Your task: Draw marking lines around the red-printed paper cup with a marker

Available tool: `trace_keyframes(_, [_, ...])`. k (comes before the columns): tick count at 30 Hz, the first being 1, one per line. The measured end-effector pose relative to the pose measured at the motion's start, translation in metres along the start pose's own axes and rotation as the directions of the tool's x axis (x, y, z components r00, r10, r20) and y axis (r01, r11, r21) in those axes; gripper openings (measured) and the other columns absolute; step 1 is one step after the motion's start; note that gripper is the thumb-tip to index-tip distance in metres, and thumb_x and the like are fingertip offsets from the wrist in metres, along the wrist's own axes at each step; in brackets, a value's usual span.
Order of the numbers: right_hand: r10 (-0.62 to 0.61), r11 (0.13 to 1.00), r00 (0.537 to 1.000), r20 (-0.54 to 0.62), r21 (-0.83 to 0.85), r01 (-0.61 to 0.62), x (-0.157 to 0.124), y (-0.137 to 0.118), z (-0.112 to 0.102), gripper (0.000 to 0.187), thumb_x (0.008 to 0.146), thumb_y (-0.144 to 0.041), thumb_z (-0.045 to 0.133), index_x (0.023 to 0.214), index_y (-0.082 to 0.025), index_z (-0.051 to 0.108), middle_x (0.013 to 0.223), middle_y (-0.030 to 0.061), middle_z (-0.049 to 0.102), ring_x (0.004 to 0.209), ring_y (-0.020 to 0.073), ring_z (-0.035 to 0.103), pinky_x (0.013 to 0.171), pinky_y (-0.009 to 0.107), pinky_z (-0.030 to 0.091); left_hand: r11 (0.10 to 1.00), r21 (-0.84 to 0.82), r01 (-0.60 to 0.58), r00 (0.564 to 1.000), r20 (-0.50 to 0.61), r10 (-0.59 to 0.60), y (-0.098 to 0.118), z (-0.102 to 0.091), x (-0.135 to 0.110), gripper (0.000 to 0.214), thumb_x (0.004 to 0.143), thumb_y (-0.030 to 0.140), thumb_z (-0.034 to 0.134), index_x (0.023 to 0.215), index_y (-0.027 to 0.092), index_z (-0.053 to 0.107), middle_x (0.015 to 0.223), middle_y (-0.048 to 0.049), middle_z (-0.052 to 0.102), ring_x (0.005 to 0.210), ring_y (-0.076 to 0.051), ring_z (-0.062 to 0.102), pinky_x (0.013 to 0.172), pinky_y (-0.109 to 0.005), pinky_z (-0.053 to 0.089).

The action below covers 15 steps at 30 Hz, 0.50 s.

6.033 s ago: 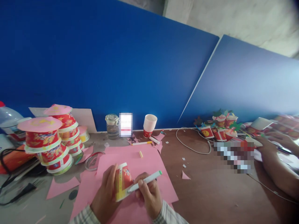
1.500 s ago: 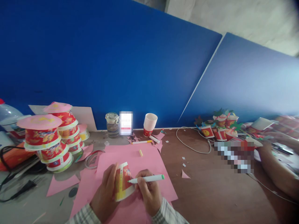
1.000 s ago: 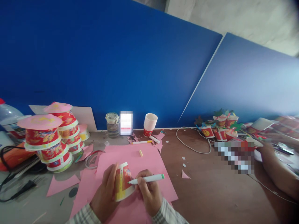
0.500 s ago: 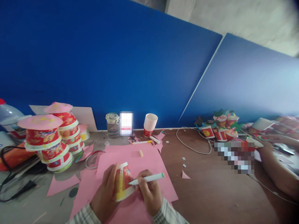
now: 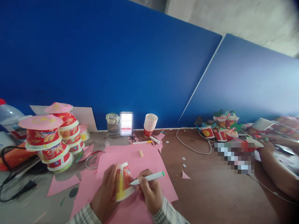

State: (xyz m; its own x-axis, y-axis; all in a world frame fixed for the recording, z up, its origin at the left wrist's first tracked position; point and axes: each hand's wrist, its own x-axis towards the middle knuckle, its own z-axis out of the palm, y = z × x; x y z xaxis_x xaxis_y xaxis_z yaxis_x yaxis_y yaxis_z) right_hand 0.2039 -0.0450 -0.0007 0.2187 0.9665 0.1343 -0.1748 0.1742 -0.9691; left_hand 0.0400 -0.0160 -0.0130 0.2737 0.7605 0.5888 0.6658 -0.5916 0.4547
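My left hand (image 5: 106,189) is wrapped round a red and yellow printed paper cup (image 5: 123,182), which lies tilted over a sheet of pink paper (image 5: 161,174). Between the fingers of my right hand (image 5: 149,189) is a white marker (image 5: 151,177) with a green end. Its tip touches or nearly touches the cup's printed side. A small pale yellow cap (image 5: 141,153) rests on the pink sheet beyond the cup. The palm side of my left hand is hidden.
Stacked red cups with pink paper tops (image 5: 43,133) stand at left, near a black plug (image 5: 24,189). At the back are a glass jar (image 5: 113,126), white cup (image 5: 151,121) and orange-white marker (image 5: 142,142). A co-worker's arm (image 5: 277,171) works at right beside decorated cups (image 5: 220,133).
The marker has shifted very slightly at the cup's side. My left hand and the cup stay put. At right the co-worker's hands have moved a little.
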Motion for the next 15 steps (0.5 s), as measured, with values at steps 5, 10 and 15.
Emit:
trace_keyframes(5, [0.085, 0.993, 0.996, 0.029, 0.082, -0.087, 0.0039, 0.0022, 0.0000, 0.024, 0.070, -0.041, 0.057, 0.062, -0.018, 0.057, 0.040, -0.0035, 0.053, 0.031, 0.0098, 0.042, 0.030, 0.016, 0.035, 1.000, -0.005, 0.001, 1.000, 0.011, -0.001, 0.0005, 0.0007, -0.0001, 0.080, 0.060, 0.046, 0.054, 0.122, 0.015, 0.013, 0.110, -0.0139, 0.038, 0.103, -0.029, 0.041, 0.076, -0.041, 0.049])
trace_keyframes(10, [0.065, 0.996, 0.997, 0.043, 0.059, -0.068, 0.0028, -0.0010, 0.0016, 0.023, 0.071, -0.039, 0.057, 0.063, -0.018, 0.058, 0.041, -0.0033, 0.052, 0.030, 0.0086, 0.039, 0.027, 0.014, 0.031, 1.000, 0.002, -0.002, 1.000, 0.005, 0.002, -0.0006, 0.0002, -0.0003, 0.083, 0.058, 0.045, 0.056, 0.122, 0.015, 0.014, 0.110, -0.0141, 0.039, 0.102, -0.030, 0.041, 0.075, -0.043, 0.049])
trace_keyframes(15, [0.035, 0.999, 0.998, 0.052, 0.013, -0.036, 0.0003, -0.0013, 0.0016, 0.023, 0.073, -0.038, 0.056, 0.065, -0.017, 0.059, 0.044, -0.0017, 0.055, 0.032, 0.0097, 0.043, 0.029, 0.015, 0.032, 1.000, 0.002, -0.011, 1.000, 0.029, 0.010, -0.0029, 0.0006, -0.0012, 0.083, 0.057, 0.040, 0.058, 0.122, 0.014, 0.013, 0.111, -0.0146, 0.037, 0.104, -0.029, 0.039, 0.077, -0.042, 0.048])
